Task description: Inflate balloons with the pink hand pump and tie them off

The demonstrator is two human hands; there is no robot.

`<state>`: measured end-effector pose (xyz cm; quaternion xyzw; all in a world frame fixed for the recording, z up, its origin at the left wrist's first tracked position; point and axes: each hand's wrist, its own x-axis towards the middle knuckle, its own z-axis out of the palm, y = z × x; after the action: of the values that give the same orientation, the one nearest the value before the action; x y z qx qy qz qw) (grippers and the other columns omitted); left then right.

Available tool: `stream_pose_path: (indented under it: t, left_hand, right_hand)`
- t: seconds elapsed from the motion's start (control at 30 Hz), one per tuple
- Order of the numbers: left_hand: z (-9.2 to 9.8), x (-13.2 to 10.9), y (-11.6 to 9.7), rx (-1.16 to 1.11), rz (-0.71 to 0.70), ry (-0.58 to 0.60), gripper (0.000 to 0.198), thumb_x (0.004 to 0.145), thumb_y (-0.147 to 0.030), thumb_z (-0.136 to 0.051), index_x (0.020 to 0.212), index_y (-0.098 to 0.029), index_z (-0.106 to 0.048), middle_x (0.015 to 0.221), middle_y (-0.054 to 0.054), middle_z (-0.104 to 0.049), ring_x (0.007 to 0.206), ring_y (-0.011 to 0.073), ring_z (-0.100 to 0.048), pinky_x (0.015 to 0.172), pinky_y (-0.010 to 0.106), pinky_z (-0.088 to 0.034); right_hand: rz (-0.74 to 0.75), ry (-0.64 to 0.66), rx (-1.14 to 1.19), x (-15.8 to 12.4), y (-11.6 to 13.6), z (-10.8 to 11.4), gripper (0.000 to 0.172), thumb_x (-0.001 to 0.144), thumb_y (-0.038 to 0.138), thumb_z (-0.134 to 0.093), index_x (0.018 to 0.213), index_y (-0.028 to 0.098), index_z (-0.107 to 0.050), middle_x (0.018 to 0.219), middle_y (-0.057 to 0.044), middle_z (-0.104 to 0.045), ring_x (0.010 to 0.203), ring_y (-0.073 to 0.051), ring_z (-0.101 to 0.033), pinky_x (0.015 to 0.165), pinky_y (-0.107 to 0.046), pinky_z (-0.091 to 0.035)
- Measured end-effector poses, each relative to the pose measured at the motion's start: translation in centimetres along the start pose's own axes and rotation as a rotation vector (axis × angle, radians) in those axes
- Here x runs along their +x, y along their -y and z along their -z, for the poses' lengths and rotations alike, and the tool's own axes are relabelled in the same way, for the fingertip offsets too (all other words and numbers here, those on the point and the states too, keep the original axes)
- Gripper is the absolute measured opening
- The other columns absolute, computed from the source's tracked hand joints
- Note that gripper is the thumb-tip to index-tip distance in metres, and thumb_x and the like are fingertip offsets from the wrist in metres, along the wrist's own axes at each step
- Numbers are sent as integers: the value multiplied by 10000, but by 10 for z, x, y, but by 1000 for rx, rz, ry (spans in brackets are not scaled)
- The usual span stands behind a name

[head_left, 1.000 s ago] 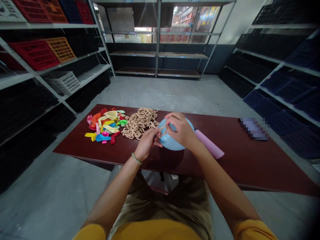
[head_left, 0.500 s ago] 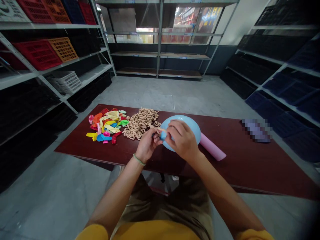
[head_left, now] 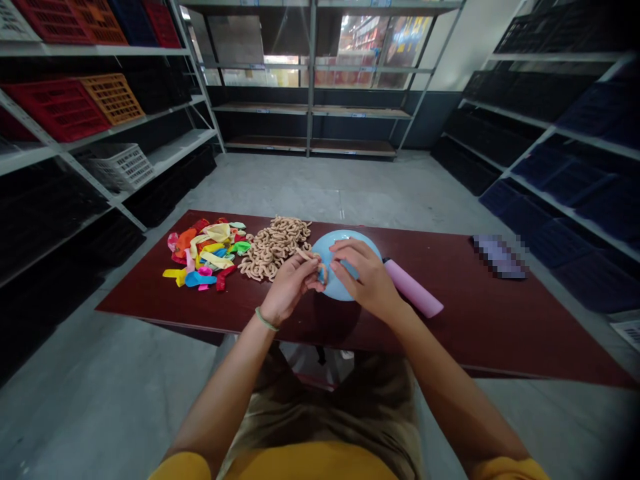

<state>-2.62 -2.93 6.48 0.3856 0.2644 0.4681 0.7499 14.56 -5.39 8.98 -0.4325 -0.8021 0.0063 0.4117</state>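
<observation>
My left hand is closed on a thin beige curled piece, which pokes out above the thumb; another bit of it shows by the fingertips. Just to the right, my right hand is open, its fingers bent and apart, with nothing visible between them. Behind both hands lies a light blue round thing; I cannot tell whether it is a plate or a balloon. A heap of similar beige curled pieces lies beyond my left hand. Left of that heap are limp coloured balloons in a loose pile.
The dark red table bears a pink cylinder with a dark end, right of my right hand. A blurred purple-grey item sits near the right end. Shelves hold crates, including a white basket, on the left.
My right hand has come away from the beige piece that both hands held, and its fingers have spread. My left hand keeps the piece. The whole view has shifted slightly.
</observation>
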Motion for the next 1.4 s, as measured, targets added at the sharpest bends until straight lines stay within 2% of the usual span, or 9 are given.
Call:
stream_pose_path:
  t: [0.1, 0.3, 0.5, 0.57, 0.67, 0.77, 1.0, 1.27, 1.4]
  left_hand:
    - [-1, 2, -2, 97, -39, 42, 260, 792, -318, -741, 901, -135, -592, 695, -24, -549, 562, 73, -497, 560, 247, -570]
    - [0, 4, -7, 189, -24, 46, 273, 784, -331, -743, 898, -155, -569, 757, -10, -592, 608, 93, -566, 580, 259, -576]
    - [2, 5, -11, 230, -3, 59, 272, 791, -331, -727, 899, -160, -545, 732, -14, -615, 555, 94, -593, 545, 230, -528]
    - [1, 7, -10, 274, -51, 23, 255, 798, -334, -712, 875, -164, -538, 690, -19, -612, 526, 96, -588, 512, 216, -497]
    - [-2, 10, -5, 328, -175, -101, 234, 809, -341, -691, 869, -183, -530, 592, -53, -569, 429, 79, -511, 426, 190, -413]
    - [-5, 10, 1, 275, -234, -166, 235, 812, -362, -692, 879, -198, -537, 554, -74, -526, 388, 61, -445, 385, 174, -327]
    - [-10, 6, 1, 57, -171, -112, 253, 745, -343, -778, 845, -190, -603, 556, -77, -459, 401, 30, -333, 393, 165, -251]
    - [-7, 8, 0, 44, -112, -95, 262, 722, -330, -799, 861, -164, -653, 545, -74, -438, 416, 25, -315, 399, 152, -235]
    - [-5, 9, -2, -3, -71, -125, 269, 738, -330, -784, 887, -150, -651, 606, -57, -469, 435, 18, -332, 387, 129, -208]
  right_hand:
    - [-39, 18, -15, 8, -4, -3, 143, 908, 255, -549, 953, 219, -680, 1087, -87, -664, 1073, -242, -594, 986, -448, -470]
    - [-110, 77, -26, 12, -16, -10, 92, 836, 263, -642, 874, 245, -723, 1138, -66, -666, 1128, -257, -581, 1000, -455, -441]
    - [-211, 96, -31, 14, -11, -10, 62, 824, 264, -646, 791, 263, -698, 1170, -36, -662, 1189, -265, -549, 1011, -495, -375]
    - [-211, 77, -31, 13, -7, -11, 69, 827, 264, -638, 774, 256, -681, 1165, -36, -659, 1193, -258, -544, 1013, -481, -369]
    - [-169, 18, -72, 12, 0, -13, 71, 835, 256, -639, 769, 247, -665, 1152, -35, -660, 1212, -257, -531, 1019, -468, -350]
    - [-100, -18, -119, 12, 6, -13, 85, 857, 259, -638, 781, 251, -675, 1144, -24, -663, 1255, -260, -505, 1049, -474, -315]
    - [-136, -70, -112, 15, 0, -9, 108, 889, 322, -618, 868, 271, -711, 1170, -32, -651, 1211, -250, -530, 1052, -457, -368]
    - [-203, -55, -116, 15, -1, -15, 68, 841, 296, -670, 787, 265, -697, 1168, -23, -661, 1226, -272, -514, 1010, -482, -365]
    - [-141, -99, -170, 13, 1, -14, 69, 814, 230, -653, 749, 242, -638, 1150, -40, -658, 1230, -271, -522, 1008, -465, -377]
